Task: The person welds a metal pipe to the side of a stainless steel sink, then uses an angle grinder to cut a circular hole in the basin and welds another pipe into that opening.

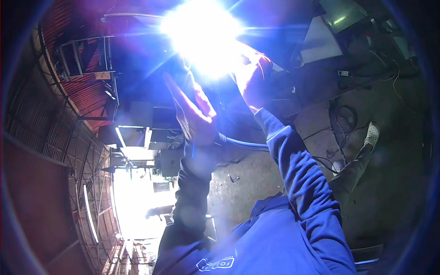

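**Both hands raised at a white-blue flare**

Closest to me is my blue sweatshirt [284,238], with a white logo low on the chest. Both sleeves run up and away from it.

My left hand [195,114] stands edge-on with the fingers straight and held together, pointing up toward the light. It grips nothing that I can see.

A blue cable [243,143] comes out just beside that wrist. It runs across the gap between my forearms and passes behind the right sleeve. Whether the left palm touches it, I cannot tell.

My right hand [253,78] is higher and further out, apart from the left. It sits right at the lower edge of the flare [201,27]. The light washes it out to pink, so I cannot tell whether its fingers are closed on anything.

The flare itself is a white-blue burst above both hands, and it hides whatever lies under it.

Further out on the right, my leg stretches over the concrete floor [394,183] and ends in a white shoe [372,134]. Black leads [341,117] lie looped on the floor near it, and a pale grey panel [321,41] sits beyond them.

On the far left is a red corrugated wall [87,91] with a metal frame [85,57] in front of it. Below that, a bright opening [137,206] lets in daylight.
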### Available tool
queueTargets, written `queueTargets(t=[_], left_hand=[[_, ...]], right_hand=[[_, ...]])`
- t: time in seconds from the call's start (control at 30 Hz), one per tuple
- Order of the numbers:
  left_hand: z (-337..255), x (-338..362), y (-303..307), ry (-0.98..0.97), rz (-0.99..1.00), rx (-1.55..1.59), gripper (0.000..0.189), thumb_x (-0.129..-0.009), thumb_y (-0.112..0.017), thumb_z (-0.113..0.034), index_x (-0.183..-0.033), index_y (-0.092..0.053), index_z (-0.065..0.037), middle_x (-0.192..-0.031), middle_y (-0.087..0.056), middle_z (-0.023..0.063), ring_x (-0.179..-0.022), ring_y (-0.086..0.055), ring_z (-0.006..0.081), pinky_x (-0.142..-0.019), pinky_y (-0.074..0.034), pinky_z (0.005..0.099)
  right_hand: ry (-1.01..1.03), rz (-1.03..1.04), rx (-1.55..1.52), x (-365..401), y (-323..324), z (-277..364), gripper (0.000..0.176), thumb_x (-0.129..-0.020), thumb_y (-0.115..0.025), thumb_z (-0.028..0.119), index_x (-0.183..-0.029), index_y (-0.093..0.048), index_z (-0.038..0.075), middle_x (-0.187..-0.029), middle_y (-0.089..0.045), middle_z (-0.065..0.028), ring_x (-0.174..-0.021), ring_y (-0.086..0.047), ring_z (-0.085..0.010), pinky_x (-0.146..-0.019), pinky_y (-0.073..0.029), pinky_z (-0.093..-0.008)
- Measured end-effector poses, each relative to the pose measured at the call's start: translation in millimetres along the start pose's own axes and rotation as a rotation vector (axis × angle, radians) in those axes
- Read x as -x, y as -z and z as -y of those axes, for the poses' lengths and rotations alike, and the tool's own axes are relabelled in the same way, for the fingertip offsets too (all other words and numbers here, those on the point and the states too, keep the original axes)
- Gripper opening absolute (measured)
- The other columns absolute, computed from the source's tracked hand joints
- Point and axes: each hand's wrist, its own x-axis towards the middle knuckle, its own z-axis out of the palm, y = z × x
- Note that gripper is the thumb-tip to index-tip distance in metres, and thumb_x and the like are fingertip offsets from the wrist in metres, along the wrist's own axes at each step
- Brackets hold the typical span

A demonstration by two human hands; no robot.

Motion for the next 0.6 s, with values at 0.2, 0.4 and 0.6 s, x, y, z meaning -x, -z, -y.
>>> queueTargets(t=[0.2,0.4,0.6], left_hand=[[1.3,-1.1,2.1,-0.02,-0.066,0.069,0.083,-0.1,-0.051,-0.005,-0.158,0.008,0.0,-0.111,-0.062,0.0372,-0.107,-0.064,0.0517,-0.104,-0.047,0.051],[0.6,-2.6,2.9,0.044,-0.027,0.097,0.083,-0.1,-0.052,-0.005,-0.158,0.007,-0.001,-0.108,-0.064,0.0357,-0.104,-0.066,0.0505,-0.107,-0.044,0.053],[0.7,-1.7,1.1,-0.041,-0.028,0.074,0.082,-0.1,-0.052,-0.005,-0.158,0.005,-0.001,-0.119,-0.059,0.0388,-0.108,-0.065,0.0505,-0.109,-0.042,0.0532]], right_hand=[[-0.118,0.06,-0.26,-0.1,-4.7,-3.1,0.018,-0.091,-0.075,0.018,-0.102,-0.078,0.004,-0.08,-0.074,-0.001,-0.061,-0.051,-0.0022,-0.057,-0.041,-0.0212],[-0.196,0.095,-0.276,-0.7,0.9,5.2,0.016,-0.089,-0.075,0.013,-0.1,-0.078,0.001,-0.085,-0.076,-0.0086,-0.073,-0.068,-0.0117,-0.069,-0.053,-0.0256],[-0.173,0.083,-0.293,0.1,0.3,2.0,0.016,-0.09,-0.074,0.014,-0.099,-0.078,0.001,-0.084,-0.076,-0.008,-0.072,-0.068,-0.0108,-0.068,-0.053,-0.0257]])
